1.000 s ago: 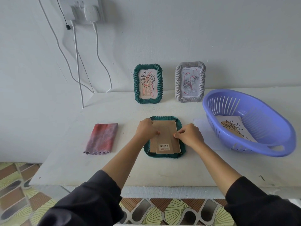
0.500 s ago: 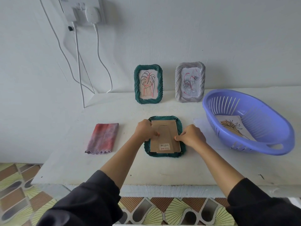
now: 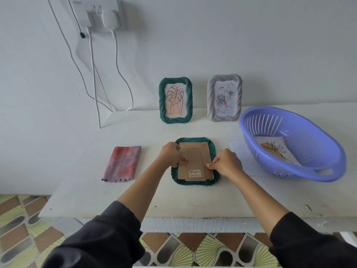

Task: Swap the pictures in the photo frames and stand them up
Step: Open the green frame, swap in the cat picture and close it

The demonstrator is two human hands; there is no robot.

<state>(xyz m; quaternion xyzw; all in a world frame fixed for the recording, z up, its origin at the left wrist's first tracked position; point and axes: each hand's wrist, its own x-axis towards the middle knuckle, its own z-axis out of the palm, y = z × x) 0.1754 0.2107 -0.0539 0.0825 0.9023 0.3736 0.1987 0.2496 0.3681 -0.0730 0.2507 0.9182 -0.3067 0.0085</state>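
Observation:
A dark green photo frame [image 3: 193, 183] lies face down in the middle of the white table, its brown cardboard backing board [image 3: 195, 159] up. My left hand [image 3: 170, 156] grips the board's left edge with curled fingers. My right hand [image 3: 226, 163] pinches the board's right edge. Against the back wall stand a second green frame [image 3: 162, 101] with a leaf drawing and a grey frame [image 3: 210, 99] with a faint drawing. A loose picture [image 3: 274, 149] of a plant lies in the blue basket [image 3: 280, 111].
A folded red and purple cloth [image 3: 122, 163] lies left of the face-down frame. A white sheet [image 3: 237, 149] pokes out from under the basket. Charger cables [image 3: 116, 55] hang from a wall socket at the back left. The table's front edge [image 3: 193, 221] is near my arms.
Both hands stay at the backing board's edges, shifted only slightly. Nothing else on the table has moved.

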